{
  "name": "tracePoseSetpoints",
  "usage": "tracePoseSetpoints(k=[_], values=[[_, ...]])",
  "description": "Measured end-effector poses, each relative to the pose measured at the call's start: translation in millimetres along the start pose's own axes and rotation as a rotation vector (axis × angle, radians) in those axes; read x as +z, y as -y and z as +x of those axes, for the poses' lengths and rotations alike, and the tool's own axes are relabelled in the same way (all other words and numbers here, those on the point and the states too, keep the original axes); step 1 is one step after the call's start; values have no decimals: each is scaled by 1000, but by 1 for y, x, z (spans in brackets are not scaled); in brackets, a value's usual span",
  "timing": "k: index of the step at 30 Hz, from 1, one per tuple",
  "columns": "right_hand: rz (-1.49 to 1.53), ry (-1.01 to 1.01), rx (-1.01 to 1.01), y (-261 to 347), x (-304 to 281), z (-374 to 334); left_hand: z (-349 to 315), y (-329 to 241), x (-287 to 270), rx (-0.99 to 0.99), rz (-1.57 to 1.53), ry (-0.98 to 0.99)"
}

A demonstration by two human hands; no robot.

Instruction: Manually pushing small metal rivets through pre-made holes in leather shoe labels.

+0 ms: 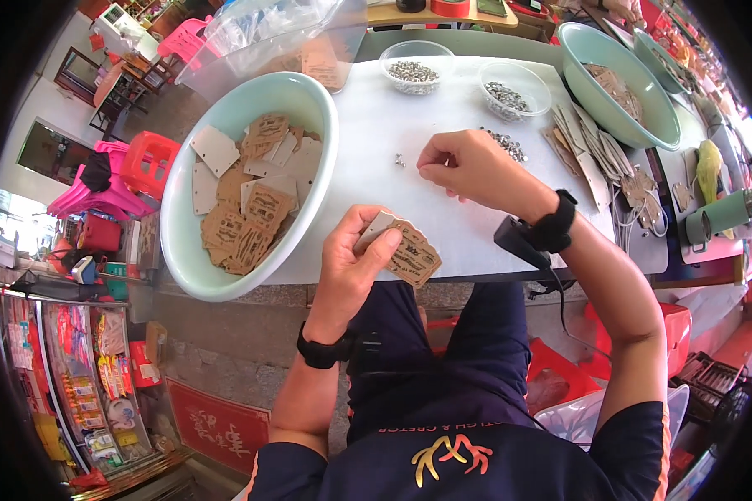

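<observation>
My left hand [348, 271] is closed on a brown printed cardboard tag [415, 257] with a scalloped edge, held above the table's front edge. A pale card back shows behind my thumb, perhaps a second tag. My right hand [475, 171] hovers over the white table with its fingertips pinched together. Whatever lies between them is hidden. A few tiny metal fasteners [399, 160] lie just left of those fingertips. Beyond the right wrist a loose heap of metal fasteners [505, 145] is spread on the table.
A pale green basin [329, 142] of cardboard tags stands on the left. Two clear tubs [415, 53] [545, 93] of metal pieces sit at the back. Right are another basin [572, 54], stacked cards [578, 150] and a green bottle [718, 219]. A black corded device [518, 240] lies under my right forearm.
</observation>
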State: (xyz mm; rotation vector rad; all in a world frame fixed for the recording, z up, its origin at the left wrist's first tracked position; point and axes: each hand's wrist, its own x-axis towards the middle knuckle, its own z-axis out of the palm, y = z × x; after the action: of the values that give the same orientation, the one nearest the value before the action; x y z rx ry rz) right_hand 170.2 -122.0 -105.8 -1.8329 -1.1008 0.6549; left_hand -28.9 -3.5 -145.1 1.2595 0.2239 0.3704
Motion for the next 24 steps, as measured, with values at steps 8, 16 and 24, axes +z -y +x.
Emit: tracePoseSetpoints(k=[8, 16, 24], values=[[-459, -163, -259, -9, 21, 37, 3, 4, -7, 72, 5, 46], [-583, -45, -252, -5, 14, 50, 3, 4, -8, 59, 10, 55], [-639, 16, -314, -19, 8, 65, 4, 6, -7, 50, 7, 48]])
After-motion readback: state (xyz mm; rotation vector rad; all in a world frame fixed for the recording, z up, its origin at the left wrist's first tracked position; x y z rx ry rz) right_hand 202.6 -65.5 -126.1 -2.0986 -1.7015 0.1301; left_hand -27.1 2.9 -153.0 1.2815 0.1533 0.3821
